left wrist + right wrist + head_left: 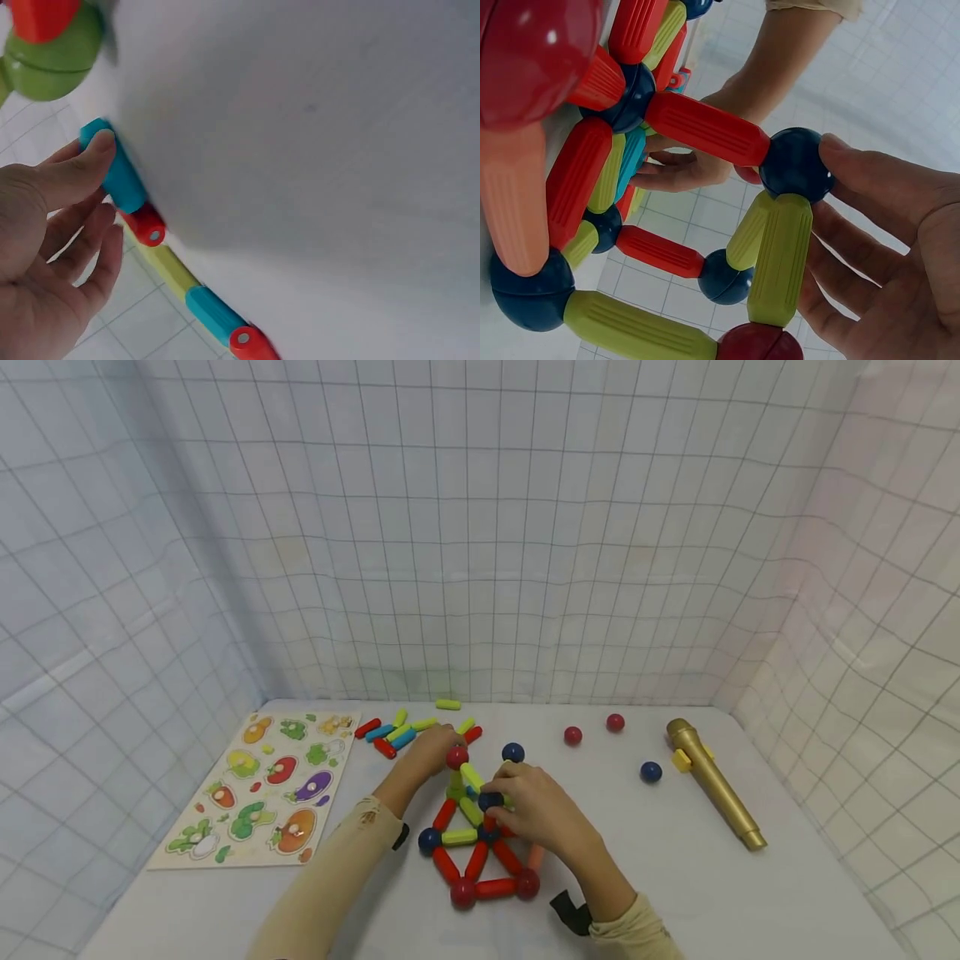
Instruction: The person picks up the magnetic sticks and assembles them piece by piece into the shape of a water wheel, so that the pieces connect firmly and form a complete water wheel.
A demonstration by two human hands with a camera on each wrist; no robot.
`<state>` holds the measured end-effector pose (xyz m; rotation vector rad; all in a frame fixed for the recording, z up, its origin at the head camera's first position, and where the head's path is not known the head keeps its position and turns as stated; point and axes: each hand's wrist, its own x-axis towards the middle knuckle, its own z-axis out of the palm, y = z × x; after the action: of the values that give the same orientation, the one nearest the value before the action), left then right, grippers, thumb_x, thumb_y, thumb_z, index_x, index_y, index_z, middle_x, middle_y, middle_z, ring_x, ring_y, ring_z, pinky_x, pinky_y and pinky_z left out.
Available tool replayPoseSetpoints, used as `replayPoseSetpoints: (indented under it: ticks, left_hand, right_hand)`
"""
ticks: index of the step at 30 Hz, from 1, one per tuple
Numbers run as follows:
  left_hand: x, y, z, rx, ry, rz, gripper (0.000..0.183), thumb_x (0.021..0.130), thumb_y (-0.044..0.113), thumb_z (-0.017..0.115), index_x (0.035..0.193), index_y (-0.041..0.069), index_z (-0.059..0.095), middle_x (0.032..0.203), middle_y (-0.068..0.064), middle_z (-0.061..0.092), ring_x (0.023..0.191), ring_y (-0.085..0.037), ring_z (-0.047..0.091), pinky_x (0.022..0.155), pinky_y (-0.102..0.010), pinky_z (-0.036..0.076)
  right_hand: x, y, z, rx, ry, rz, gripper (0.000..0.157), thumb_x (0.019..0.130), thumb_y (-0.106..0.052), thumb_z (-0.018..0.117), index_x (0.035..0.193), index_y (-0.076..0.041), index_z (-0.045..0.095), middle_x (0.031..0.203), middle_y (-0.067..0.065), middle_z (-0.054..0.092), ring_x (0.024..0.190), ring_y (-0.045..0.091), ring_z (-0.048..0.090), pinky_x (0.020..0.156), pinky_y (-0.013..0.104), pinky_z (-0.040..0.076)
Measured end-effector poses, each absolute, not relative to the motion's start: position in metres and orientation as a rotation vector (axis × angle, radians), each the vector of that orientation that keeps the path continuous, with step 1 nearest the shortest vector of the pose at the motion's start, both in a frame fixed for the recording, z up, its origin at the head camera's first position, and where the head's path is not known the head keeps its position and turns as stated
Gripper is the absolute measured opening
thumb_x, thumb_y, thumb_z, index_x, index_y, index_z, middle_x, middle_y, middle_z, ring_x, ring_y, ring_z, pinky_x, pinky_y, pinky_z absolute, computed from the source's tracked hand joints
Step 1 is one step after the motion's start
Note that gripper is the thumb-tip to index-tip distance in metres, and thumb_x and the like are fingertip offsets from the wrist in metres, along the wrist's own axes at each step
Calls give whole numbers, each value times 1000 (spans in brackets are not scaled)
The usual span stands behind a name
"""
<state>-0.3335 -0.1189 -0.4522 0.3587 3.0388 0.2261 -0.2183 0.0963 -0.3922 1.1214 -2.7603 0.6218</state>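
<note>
Magnetic sticks and balls form a frame, with a red base stick (496, 888) between two red balls at its near side. My right hand (538, 802) pinches a dark blue ball (795, 166) at an upper corner, thumb on one side. A red stick (705, 127) and a lime stick (780, 259) meet at that ball. Behind the frame, my left hand (430, 755) holds a blue stick (118, 171) between thumb and fingers. That stick lies close to the table, beside a red stick (146, 226). A green ball (56, 56) of the frame shows nearby.
Loose sticks (390, 735) lie at the back, left of centre. A vegetable puzzle board (217, 835) is on the left. Two red balls (573, 736), a dark blue ball (651, 772) and a gold toy microphone (720, 789) lie to the right. Gridded cloth walls (480, 527) surround the table.
</note>
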Motion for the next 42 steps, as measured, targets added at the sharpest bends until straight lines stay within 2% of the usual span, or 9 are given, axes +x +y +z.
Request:
replayPoseSetpoints:
  ticks: [9, 14, 17, 20, 23, 27, 30, 35, 42]
  left_hand:
    - [-330, -128, -454, 399, 3078, 171, 20, 85, 9, 74, 104, 10, 72, 101, -7, 71, 95, -23, 63, 92, -39, 53]
    - [-315, -146, -443, 273, 3068, 613, 25, 84, 10, 74, 106, 4, 65, 100, -10, 69, 91, -23, 64, 82, -36, 55]
    - [-296, -157, -430, 198, 3038, 993, 35, 85, 11, 71, 117, 3, 59, 105, -14, 68, 94, -27, 67, 78, -36, 57]
    - [-271, -162, -418, 227, 2946, 1324, 36, 87, 13, 69, 121, 5, 60, 106, -14, 69, 98, -28, 69, 79, -36, 58]
    - [-245, -160, -408, 368, 2787, 1517, 28, 88, 15, 70, 114, 7, 65, 104, -12, 71, 97, -26, 71, 79, -34, 59]
    - [-221, -148, -402, 515, 2650, 1566, 24, 87, 19, 73, 108, 9, 68, 102, -9, 72, 92, -20, 70, 79, -27, 58]
    - [-212, -139, -401, 487, 2647, 1556, 25, 86, 19, 74, 109, 10, 69, 102, -7, 72, 91, -17, 70, 79, -24, 58]
    - [-208, -131, -404, 410, 2659, 1555, 23, 86, 12, 73, 108, 8, 69, 101, -7, 73, 91, -19, 71, 80, -26, 58]
    - [-207, -133, -404, 491, 2611, 1530, 28, 86, 13, 73, 113, 7, 67, 107, -9, 71, 94, -19, 70, 81, -25, 58]
  right_hand:
    - [-220, 96, -391, 1118, -2757, 623, 26, 83, -20, 77, 108, -14, 76, 102, 0, 67, 92, 13, 60, 81, 26, 54]
    - [-222, 99, -388, 1099, -2784, 615, 26, 83, -19, 77, 109, -15, 75, 103, 0, 67, 92, 13, 60, 80, 26, 55]
    - [-223, 101, -388, 1091, -2793, 624, 26, 83, -18, 77, 109, -14, 75, 103, 1, 67, 92, 13, 60, 80, 26, 55]
    - [-224, 102, -388, 1084, -2807, 641, 27, 84, -18, 76, 110, -14, 75, 103, 0, 67, 94, 13, 60, 81, 27, 55]
    - [-224, 102, -388, 1083, -2814, 668, 29, 84, -19, 76, 112, -12, 73, 105, 1, 68, 94, 14, 60, 82, 28, 56]
    - [-224, 102, -390, 1082, -2813, 714, 30, 85, -20, 76, 112, -10, 73, 104, 2, 68, 94, 15, 61, 82, 29, 56]
    - [-223, 101, -392, 1080, -2817, 736, 28, 85, -20, 76, 111, -10, 73, 104, 2, 68, 94, 15, 61, 81, 28, 56]
    - [-222, 99, -393, 1100, -2808, 757, 26, 85, -20, 75, 110, -11, 74, 102, 0, 67, 93, 16, 62, 80, 26, 55]
    - [-220, 96, -392, 1115, -2793, 768, 25, 85, -20, 75, 109, -11, 74, 100, -1, 67, 90, 15, 61, 78, 23, 54]
